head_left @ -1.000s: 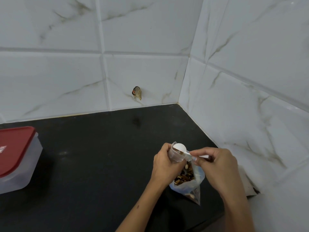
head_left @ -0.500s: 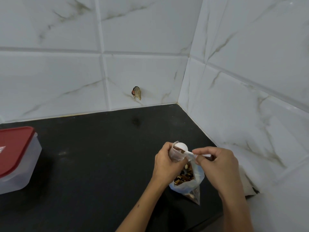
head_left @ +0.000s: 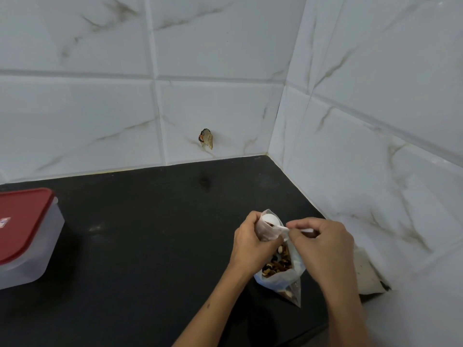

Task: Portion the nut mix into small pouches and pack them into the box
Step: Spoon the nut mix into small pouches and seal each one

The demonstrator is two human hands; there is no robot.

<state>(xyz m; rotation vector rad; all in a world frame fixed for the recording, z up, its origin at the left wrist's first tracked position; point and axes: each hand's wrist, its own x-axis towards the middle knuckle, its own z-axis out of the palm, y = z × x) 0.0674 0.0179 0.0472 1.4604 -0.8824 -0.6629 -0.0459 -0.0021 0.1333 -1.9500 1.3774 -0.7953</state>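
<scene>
My left hand [head_left: 253, 242] grips a small clear pouch [head_left: 266, 232] upright by its body, mouth upward. A white plastic spoon [head_left: 271, 220] has its bowl tipped into the pouch mouth, and my right hand [head_left: 323, 242] pinches its handle. Directly below my hands a larger clear bag of nut mix [head_left: 279, 267] stands open on the black counter [head_left: 150, 234], with brown and pale nuts showing inside. A clear plastic box with a red lid [head_left: 23, 229] sits shut at the left edge of the view.
White marble-look tiled walls [head_left: 375, 146] meet in a corner behind and to the right of my hands. A crumpled brownish paper piece [head_left: 368, 274] leans against the right wall. A small chipped spot [head_left: 206, 139] marks the back wall.
The spoon bowl has tilted further into the small pouch mouth. My right hand has shifted slightly left and rotated. The bag and box have not moved.
</scene>
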